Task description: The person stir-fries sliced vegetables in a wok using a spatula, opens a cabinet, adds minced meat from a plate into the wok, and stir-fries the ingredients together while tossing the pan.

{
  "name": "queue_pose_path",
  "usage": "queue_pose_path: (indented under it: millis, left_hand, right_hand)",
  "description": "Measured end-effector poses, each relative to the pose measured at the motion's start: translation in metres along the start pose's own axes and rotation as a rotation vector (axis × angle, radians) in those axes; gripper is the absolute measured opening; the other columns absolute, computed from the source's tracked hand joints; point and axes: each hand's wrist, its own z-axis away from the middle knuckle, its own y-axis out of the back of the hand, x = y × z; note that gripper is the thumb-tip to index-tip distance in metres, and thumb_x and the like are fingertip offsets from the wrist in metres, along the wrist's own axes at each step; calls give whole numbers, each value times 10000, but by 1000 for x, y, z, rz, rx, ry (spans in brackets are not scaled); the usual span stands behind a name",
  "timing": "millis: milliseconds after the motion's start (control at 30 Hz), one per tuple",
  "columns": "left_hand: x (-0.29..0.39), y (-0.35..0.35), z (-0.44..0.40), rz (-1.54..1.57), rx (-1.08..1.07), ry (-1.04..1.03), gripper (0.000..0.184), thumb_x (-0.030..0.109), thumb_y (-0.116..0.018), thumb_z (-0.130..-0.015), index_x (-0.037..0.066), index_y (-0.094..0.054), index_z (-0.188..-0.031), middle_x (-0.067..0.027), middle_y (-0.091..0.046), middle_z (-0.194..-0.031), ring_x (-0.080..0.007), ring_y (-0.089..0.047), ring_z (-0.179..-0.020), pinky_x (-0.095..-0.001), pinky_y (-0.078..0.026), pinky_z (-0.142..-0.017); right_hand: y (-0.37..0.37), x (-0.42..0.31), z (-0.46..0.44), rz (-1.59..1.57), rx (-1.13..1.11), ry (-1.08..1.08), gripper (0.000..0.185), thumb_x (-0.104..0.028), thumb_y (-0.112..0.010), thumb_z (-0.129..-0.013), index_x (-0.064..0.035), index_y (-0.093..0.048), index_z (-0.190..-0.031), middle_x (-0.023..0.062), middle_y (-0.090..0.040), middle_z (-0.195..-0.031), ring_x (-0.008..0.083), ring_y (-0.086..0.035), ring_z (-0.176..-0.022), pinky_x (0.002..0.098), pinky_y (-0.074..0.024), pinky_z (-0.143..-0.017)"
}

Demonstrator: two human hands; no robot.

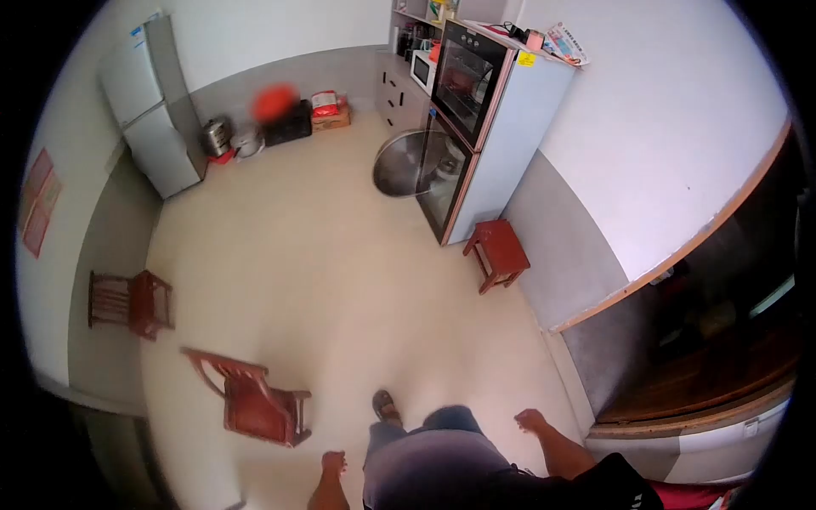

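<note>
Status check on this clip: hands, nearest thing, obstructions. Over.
Left hand and right hand low at sides, nothing seen held. Chair nearest left hand, untouched. Stool ahead, to the right, beside cabinet.

The chair point(257, 414) looks wooden, the basin point(398, 167) shiny metal, the floor point(297, 246) smooth.

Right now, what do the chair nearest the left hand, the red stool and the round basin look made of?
Chair: probably wood, reddish-brown finish; curved rails suggest it. Seat covering unclear.
Stool: likely wood, painted or stained red; straight, squared legs.
Basin: likely stainless steel, polished; silvery grey with bright reflections.
</note>
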Motion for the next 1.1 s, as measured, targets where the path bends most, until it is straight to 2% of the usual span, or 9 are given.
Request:
queue_pose_path:
  millis: [67, 100, 167, 233, 300, 367, 467, 533, 1100]
  left_hand:
    - [63, 17, -62, -613, -31, -504, 211, 204, -499, -842, 40, -578, -737, -93, -583, -616, -208, -571, -523, -352, -464, -501]
    - [84, 23, -113, -758, -34, -655, 243, 213, -490, -849, 46, -586, -701, -97, -594, -621, -220, -576, -525, -364, -464, -526]
    - [205, 30, -69, -1599, 455, -1342, 276, 263, -535, -835, 9, -592, -745, -122, -592, -708, -257, -575, -563, -367, -474, -569]
    - [281, 21, -67, -815, 211, -905, 181, 204, -574, -808, 24, -594, -817, -102, -580, -683, -226, -556, -536, -345, -461, -498]
    - [312, 20, -127, -328, 112, -1093, 132, 178, -583, -803, 47, -578, -820, -62, -555, -651, -180, -524, -505, -304, -422, -431]
    - [338, 20, -190, -28, 35, -1205, 102, 167, -583, -805, 68, -560, -815, -28, -533, -631, -138, -497, -484, -265, -387, -382]
    - [345, 19, -175, 179, 25, -535, 105, 168, -571, -780, 82, -517, -752, -32, -507, -615, -147, -496, -490, -274, -391, -392]
    - [374, 19, -163, 301, 25, -115, 120, 168, -563, -763, 91, -488, -709, -34, -489, -605, -152, -496, -494, -280, -393, -399]
    - [763, 45, -245, 41, -14, 3, 111, 191, -514, -834, 87, -478, -819, -55, -494, -717, -170, -476, -554, -334, -403, -521]
  right_hand:
    - [17, 7, -48, -75, 127, 52, 157, -197, -568, -806, -77, -558, -705, 51, -558, -648, 143, -534, -569, 309, -479, -505]
    - [82, -92, -20, -732, 240, -382, 140, -199, -587, -795, -63, -574, -761, 52, -564, -676, 151, -543, -597, 307, -477, -509]
    - [125, -127, -56, -704, 310, -485, 134, -196, -579, -792, -64, -579, -814, 53, -566, -692, 158, -541, -599, 309, -462, -495]
    - [131, -83, -134, -596, 333, -290, 140, -201, -582, -790, -65, -577, -825, 56, -568, -696, 161, -542, -599, 312, -461, -494]
    - [167, -96, -187, -489, 345, -94, 147, -206, -585, -788, -66, -575, -836, 58, -569, -699, 163, -543, -599, 315, -460, -494]
    - [250, -175, -217, -1025, 393, -495, 96, -71, -605, -716, -64, -578, -807, 65, -605, -746, 216, -594, -683, 339, -490, -607]
    - [268, -103, -329, -179, 277, -118, 87, -116, -596, -709, -85, -605, -790, 95, -621, -785, 259, -598, -740, 371, -480, -680]
    - [337, -130, -375, -314, 358, -138, 136, -177, -566, -771, -57, -600, -825, 87, -603, -765, 211, -577, -677, 346, -475, -578]
    - [795, -394, -448, -1004, 1436, -224, 500, -230, -657, -783, -56, -434, -1195, 70, -552, -1005, 182, -517, -943, 320, -454, -736]
